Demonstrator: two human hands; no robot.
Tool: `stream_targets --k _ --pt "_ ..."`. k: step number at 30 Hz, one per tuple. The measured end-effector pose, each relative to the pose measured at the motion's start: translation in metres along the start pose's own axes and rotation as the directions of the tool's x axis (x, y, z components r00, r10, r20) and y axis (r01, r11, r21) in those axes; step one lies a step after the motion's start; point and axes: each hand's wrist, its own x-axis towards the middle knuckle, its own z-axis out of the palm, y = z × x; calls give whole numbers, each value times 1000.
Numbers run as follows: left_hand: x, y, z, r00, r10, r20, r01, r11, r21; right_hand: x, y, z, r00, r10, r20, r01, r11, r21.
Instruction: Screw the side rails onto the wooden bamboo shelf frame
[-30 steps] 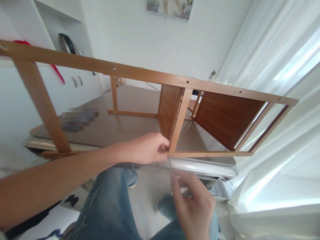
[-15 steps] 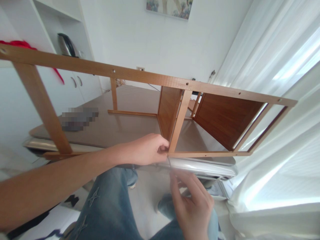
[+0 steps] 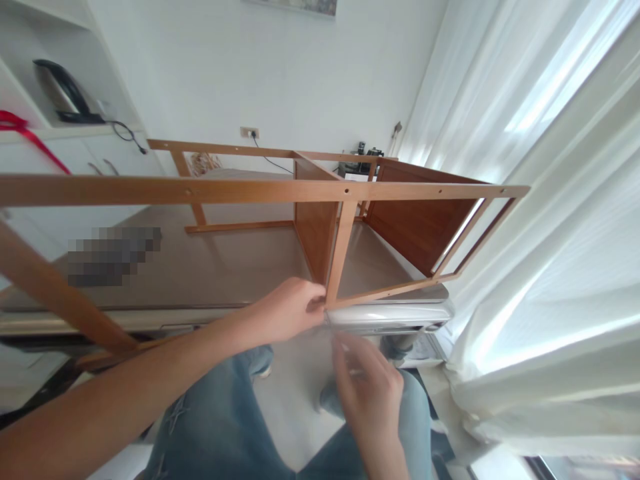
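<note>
Looking down from my head camera, I am pinching my left hand (image 3: 287,312) shut on the wooden frame (image 3: 260,191) at the corner where its upright post (image 3: 343,247) meets the lower rail (image 3: 395,288). The frame is lying on its side across the table (image 3: 200,267). My right hand (image 3: 369,390) is hovering just below, fingers half curled and blurred, so I cannot tell whether it is gripping anything. Rails, posts and both panels (image 3: 415,223) look joined; this corner seems to be what is left.

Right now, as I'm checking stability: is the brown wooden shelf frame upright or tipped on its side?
On its side: the brown wooden shelf frame lies along the grey-brown table, shelf boards on edge.
</note>
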Motion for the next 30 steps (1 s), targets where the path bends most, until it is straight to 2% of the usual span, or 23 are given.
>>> stream_targets --k 8,13,18,22,26,30 --pt "10 -1 17 999 15 -38 -11 995 100 -5 10 4 990 111 -86 -105 992 73" --pt "10 -1 24 999 16 -49 -7 984 180 -14 17 6 986 154 -63 -147 984 105" --pt "8 -3 29 997 31 -68 -17 981 191 -18 18 7 986 160 -43 -154 982 109" --pt "4 -5 33 993 48 -109 -14 957 289 -18 18 9 982 178 -57 -171 979 109" --pt "-8 -12 37 985 99 -144 -43 936 349 -18 16 7 980 197 -36 -192 976 104" --pt "-24 -20 39 942 203 -266 -109 938 330 -19 11 7 967 254 -10 -252 964 85"
